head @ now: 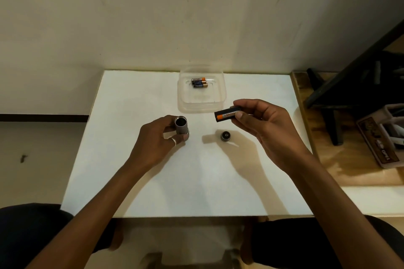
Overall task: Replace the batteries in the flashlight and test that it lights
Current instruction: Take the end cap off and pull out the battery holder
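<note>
My left hand (162,137) grips the grey flashlight body (181,125), which stands upright on the white table (153,181) with its open end facing up. My right hand (264,124) holds a black battery holder (227,114) above the table, with an orange-tipped battery showing in it. The flashlight's round black end cap (225,135) lies on the table between my hands, below the holder. Three batteries (199,83) lie side by side in a clear plastic container (202,102) at the back of the table.
A wall stands right behind the table. To the right is a wooden surface (341,159) with a black stand (336,98) and a white box of items (384,137). My knees sit below the table's front edge.
</note>
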